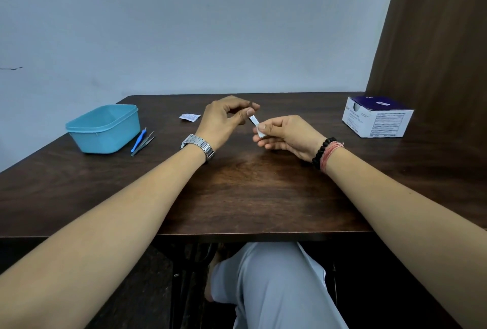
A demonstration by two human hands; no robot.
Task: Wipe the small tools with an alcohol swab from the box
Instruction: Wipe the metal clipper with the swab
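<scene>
Above the middle of the dark wooden table (250, 191), my left hand (224, 117) pinches one end of a small slim tool (253, 119). My right hand (287, 133) pinches a white swab (261, 132) wrapped round the tool's other end. The white and purple swab box (376, 117) stands at the back right. A blue-handled tool (138, 141) and grey tweezers (144, 144) lie beside a light blue tub (105, 128) at the left. A torn swab wrapper (189, 117) lies behind my left hand.
A wall runs behind the table's far edge and a brown curtain (434, 38) hangs at the right. My knee (268, 276) shows below the table's near edge.
</scene>
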